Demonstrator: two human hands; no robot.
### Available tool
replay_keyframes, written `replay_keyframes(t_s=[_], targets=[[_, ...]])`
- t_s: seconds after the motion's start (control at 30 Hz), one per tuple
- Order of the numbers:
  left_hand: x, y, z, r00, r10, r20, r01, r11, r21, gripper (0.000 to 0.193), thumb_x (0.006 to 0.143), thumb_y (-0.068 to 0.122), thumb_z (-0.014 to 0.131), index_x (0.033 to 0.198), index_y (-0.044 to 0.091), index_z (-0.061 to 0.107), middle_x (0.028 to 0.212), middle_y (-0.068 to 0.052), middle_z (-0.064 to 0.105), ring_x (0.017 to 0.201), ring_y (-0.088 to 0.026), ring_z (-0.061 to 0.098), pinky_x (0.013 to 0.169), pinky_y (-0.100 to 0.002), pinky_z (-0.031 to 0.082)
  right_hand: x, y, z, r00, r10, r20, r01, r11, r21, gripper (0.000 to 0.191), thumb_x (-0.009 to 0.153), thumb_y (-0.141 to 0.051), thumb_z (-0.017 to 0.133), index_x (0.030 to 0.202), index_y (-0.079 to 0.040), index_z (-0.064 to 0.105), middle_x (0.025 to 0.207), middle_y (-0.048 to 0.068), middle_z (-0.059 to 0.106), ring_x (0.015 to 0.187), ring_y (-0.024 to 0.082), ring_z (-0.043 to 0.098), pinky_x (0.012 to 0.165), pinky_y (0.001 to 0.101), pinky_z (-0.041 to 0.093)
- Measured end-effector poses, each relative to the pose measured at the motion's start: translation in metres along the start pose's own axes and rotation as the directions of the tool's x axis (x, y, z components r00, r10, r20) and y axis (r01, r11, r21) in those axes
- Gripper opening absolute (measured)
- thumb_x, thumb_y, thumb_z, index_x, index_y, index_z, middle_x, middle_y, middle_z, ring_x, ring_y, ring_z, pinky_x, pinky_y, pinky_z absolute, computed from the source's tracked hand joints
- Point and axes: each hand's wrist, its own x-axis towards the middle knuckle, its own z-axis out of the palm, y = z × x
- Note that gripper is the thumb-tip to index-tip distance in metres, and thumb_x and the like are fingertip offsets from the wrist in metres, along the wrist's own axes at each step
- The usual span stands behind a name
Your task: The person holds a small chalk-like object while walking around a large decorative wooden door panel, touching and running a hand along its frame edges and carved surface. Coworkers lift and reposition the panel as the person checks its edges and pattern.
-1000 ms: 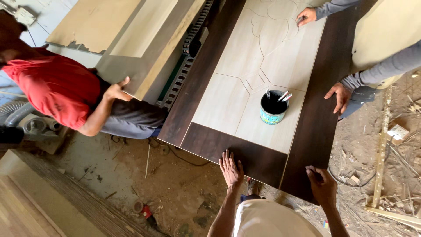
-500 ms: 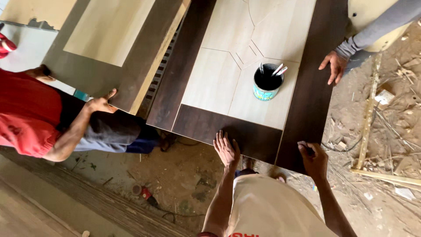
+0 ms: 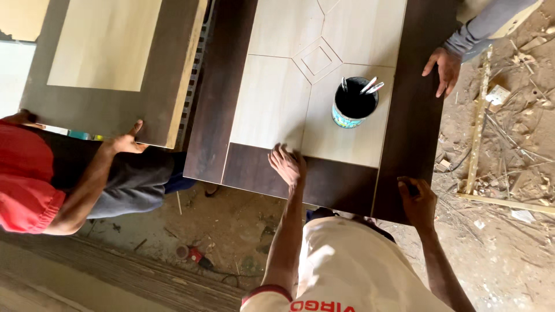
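Our left hand (image 3: 287, 164) lies flat, fingers spread, on the door (image 3: 272, 98) near its lower edge; our right hand (image 3: 417, 199) clamps the lower right corner. The can (image 3: 354, 103) stands mid-panel. Bare ground lies below the edge. Since earlier, the can sits closer to our hands.

L hand (image 3: 287, 164) flat, fingers spread; R hand (image 3: 417, 200) curled, both arms extended.

Only tin can (image 3: 354, 104) obstructs panel (image 3: 272, 104)
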Motion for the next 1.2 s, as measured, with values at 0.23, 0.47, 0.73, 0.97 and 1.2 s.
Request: replay_keyframes(t_s=[0.23, 0.47, 0.73, 0.97, 1.2], targets=[[0.085, 0.045, 0.064, 0.953, -0.299, -0.051, 0.301, 0.953, 0.035, 0.047, 0.096, 0.030, 0.056, 0.132, -0.001, 0.049, 0.148, -0.022, 0.047, 0.142, -0.037, 0.041, 0.123, -0.059, 0.023, 0.007, -0.005, 0.002, 0.993, 0.116, -0.006, -0.115, 0.990, 0.077, 0.016, 0.102, -0.013, 0.072, 0.115, -0.006, 0.074, 0.110, 0.010, 0.074, 0.091, 0.016, 0.071, 0.077, 0.0302, 0.056], [0.097, 0.070, 0.068, 0.935, -0.349, -0.060, 0.350, 0.883, 0.314, 0.052, 0.103, 0.039, 0.050, 0.134, -0.003, 0.048, 0.154, -0.024, 0.043, 0.149, -0.040, 0.034, 0.124, -0.063, 0.019, 0.090, -0.010, -0.005, 0.996, 0.091, -0.002, -0.091, 0.995, 0.037, 0.013, 0.106, -0.011, 0.072, 0.119, -0.006, 0.074, 0.098, 0.009, 0.074, 0.079, 0.008, 0.060, 0.070, 0.0235, 0.048], [0.111, 0.082, 0.062, 0.937, -0.344, -0.064, 0.341, 0.856, 0.388, 0.054, 0.101, 0.042, 0.055, 0.132, -0.002, 0.048, 0.151, -0.027, 0.044, 0.147, -0.042, 0.036, 0.122, -0.065, 0.023, 0.280, -0.053, 0.056, 0.971, -0.192, 0.143, 0.200, 0.979, -0.046, 0.012, 0.109, -0.011, 0.074, 0.110, 0.001, 0.073, 0.093, 0.006, 0.071, 0.074, 0.008, 0.061, 0.064, 0.0239, 0.047], [0.114, 0.084, 0.061, 0.951, -0.296, -0.093, 0.308, 0.857, 0.414, 0.053, 0.103, 0.041, 0.056, 0.134, -0.001, 0.046, 0.147, -0.026, 0.045, 0.145, -0.042, 0.038, 0.122, -0.064, 0.026, 0.376, -0.136, 0.147, 0.867, -0.351, 0.355, 0.335, 0.936, 0.107, 0.016, 0.104, -0.010, 0.074, 0.097, 0.002, 0.065, 0.083, 0.011, 0.067, 0.070, 0.015, 0.061, 0.064, 0.0319, 0.049], [0.103, 0.078, 0.068, 0.948, -0.310, -0.077, 0.312, 0.844, 0.437, 0.053, 0.104, 0.042, 0.056, 0.135, 0.001, 0.045, 0.150, -0.024, 0.044, 0.145, -0.042, 0.039, 0.122, -0.064, 0.027, 0.388, -0.159, 0.183, 0.758, -0.505, 0.414, 0.501, 0.856, 0.127, 0.020, 0.105, -0.009, 0.075, 0.096, 0.000, 0.060, 0.089, 0.017, 0.065, 0.073, 0.032, 0.063, 0.068, 0.0399, 0.050]])
